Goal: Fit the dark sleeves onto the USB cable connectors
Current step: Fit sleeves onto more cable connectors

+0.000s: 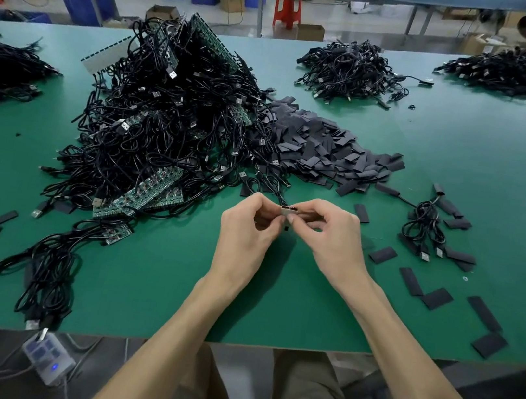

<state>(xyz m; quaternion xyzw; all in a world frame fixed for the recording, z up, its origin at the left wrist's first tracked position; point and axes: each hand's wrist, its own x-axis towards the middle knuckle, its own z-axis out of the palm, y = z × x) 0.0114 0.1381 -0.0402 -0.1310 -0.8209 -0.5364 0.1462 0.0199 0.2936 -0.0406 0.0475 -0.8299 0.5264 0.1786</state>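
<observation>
Near the table's (467,144) front edge, left grip (246,231) and right grip (334,237) both pinch one USB cable connector (288,210).

**Open lane at the near edge, clutter on 3 sides**

The green tabletop (467,144) lies bare in a strip along its near edge at centre, and in a wide patch at right middle. A tall tangled heap of black USB cables and green circuit boards (163,123) blocks the left and centre. A pile of flat dark sleeves (324,147) touches its right flank. A small black cable coil (423,226) and scattered loose sleeves (438,298) dot the right. A trailing black cable bundle (46,269) reaches the left front edge.
</observation>
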